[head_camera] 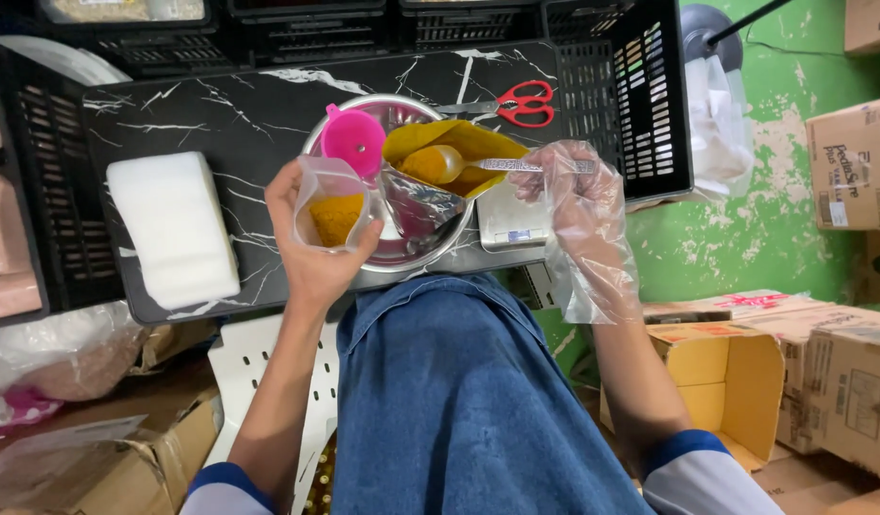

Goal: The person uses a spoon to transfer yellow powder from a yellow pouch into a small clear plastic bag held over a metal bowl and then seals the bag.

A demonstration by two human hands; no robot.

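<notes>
The left hand (311, 238) is bare and holds a small clear plastic bag (333, 205) upright, its fingers curled around the bag's sides and pinching it; yellow powder (335, 217) fills the bag's lower part. The bag sits at the nine o'clock edge of a steel bowl (411, 224) that rests on the black marble-patterned counter (221, 124). A pink funnel (354, 141) leans on the bowl's rim at eleven o'clock, just above the bag. The right hand (569, 195), inside a loose clear plastic glove, pinches the patterned handle of a metal spoon (478, 164) between its fingers; the spoon's bowl is heaped with yellow powder and lies in an open yellow pouch (459, 143) at the bowl's one o'clock side. Red-handled scissors (521, 103) lie on the counter at twelve o'clock. A small digital scale (510, 221) stands just beside the bowl at three o'clock, and a white foam block (173, 229) lies well apart at nine o'clock.
</notes>
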